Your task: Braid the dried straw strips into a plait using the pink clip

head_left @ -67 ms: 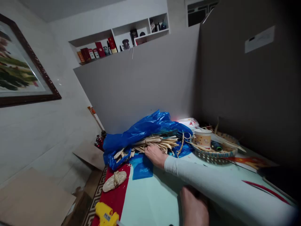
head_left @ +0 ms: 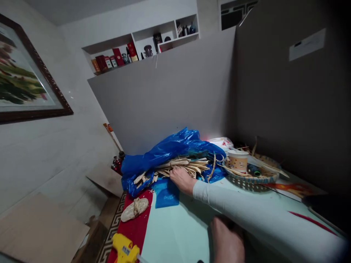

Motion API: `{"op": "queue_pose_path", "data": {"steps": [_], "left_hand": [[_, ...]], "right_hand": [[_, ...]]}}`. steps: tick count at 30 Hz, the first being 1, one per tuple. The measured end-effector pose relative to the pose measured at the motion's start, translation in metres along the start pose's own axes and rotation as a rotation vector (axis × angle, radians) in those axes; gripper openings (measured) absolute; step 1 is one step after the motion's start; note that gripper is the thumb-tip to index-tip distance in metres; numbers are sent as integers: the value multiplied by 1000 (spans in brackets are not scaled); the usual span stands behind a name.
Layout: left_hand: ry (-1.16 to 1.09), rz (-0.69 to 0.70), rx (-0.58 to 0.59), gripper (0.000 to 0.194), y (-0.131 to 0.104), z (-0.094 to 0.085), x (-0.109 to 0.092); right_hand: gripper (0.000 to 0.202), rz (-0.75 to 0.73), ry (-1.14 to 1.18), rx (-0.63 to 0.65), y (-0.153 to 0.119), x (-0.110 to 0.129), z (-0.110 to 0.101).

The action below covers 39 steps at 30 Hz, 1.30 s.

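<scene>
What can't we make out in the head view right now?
All in the head view:
Right hand: fingertips hidden by the hand itself; grip on the pale strips unclear.
Pale strips: partly covered by the blue bag.
Left hand: blurred, running into the bottom edge; can't tell whether it holds anything.
Yellow glue gun: cut off by the bottom edge.
White label: print too small.
Framed picture: cut off by the left edge.

One crumpled blue plastic bag (head_left: 161,151) holds flat tan dried strips (head_left: 202,165), too many to count. In front of the bag are two bare hands: one right hand (head_left: 181,179), one left hand (head_left: 227,239). Front-left of it: one oval pale woven sole (head_left: 128,213), one yellow glue gun (head_left: 124,249). Right of it: one round woven basket (head_left: 253,185), one tan patterned cup (head_left: 237,163).
</scene>
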State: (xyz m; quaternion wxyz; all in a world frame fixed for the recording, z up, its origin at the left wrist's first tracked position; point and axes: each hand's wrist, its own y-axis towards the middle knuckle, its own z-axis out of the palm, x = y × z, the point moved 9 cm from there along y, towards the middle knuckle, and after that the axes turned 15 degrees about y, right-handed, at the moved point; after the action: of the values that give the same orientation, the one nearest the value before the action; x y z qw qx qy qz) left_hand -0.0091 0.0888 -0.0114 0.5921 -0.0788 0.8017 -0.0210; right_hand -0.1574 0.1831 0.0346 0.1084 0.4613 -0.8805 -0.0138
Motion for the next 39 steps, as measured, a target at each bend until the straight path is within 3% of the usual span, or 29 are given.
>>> {"op": "queue_pose_path", "data": {"steps": [3, 7, 10, 13, 15, 17, 19, 24, 29, 34, 39], "left_hand": [[71, -70, -92, 9, 0, -8, 9], [103, -131, -137, 21, -1, -13, 13], [57, -120, -136, 22, 3, -12, 12], [-13, -123, -114, 19, 8, -10, 16], [-65, -147, -71, 19, 10, -7, 23], [-113, -184, 13, 20, 9, -1, 30], [-147, -211, 105, 22, 8, 2, 34], [-189, -224, 262, 27, 5, 2, 35], [-162, -242, 318, 27, 2, 2, 35], [-128, -261, 274, 29, -3, 0, 34], [-86, -285, 255, 29, -5, 0, 35]], "right_hand": [[34, 6, 15, -43, -3, -1, -13], [20, 1, 92, -152, -20, -1, -57], [17, 23, 187, -222, -53, -8, -99], [11, 37, 333, -171, -106, -24, -118], [11, 49, 478, -106, -148, -38, -115], [12, 87, 807, -60, -193, -52, -103], [11, 172, 978, -47, -236, -64, -86], [16, 409, 848, -45, -313, -72, -52], [29, 464, 884, -24, -339, -61, -43], [29, 503, 915, 14, -345, -59, -31], [39, 446, 907, -46, -348, -57, -14]]}}
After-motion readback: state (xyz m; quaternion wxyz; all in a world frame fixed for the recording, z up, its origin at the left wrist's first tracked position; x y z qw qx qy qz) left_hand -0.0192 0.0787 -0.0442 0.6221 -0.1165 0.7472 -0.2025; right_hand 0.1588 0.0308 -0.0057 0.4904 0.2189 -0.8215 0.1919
